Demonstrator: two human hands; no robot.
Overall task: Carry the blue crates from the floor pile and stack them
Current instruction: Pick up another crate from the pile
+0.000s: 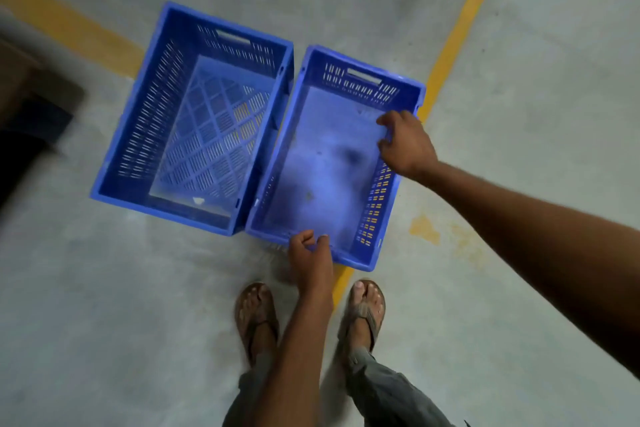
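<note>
A grey concrete floor (536, 80) carries a curving yellow line (460, 28). Two blue crates stand on it side by side, long walls almost touching. The left crate (138, 107) has a slotted bottom. The right crate (325, 156) has a solid bottom and sits over the line. The right hand (408, 146) grasps the right crate's right rim, fingers curled inside. The left hand (311, 253) curls at its near rim; whether it actually grips is unclear. Two feet in sandals (258, 315) stand just behind.

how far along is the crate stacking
No stack visible yet: left crate and right crate sit side by side on the floor. In hand: left hand and right hand grip the right crate's rims. Left: stacking one on the other.
</note>
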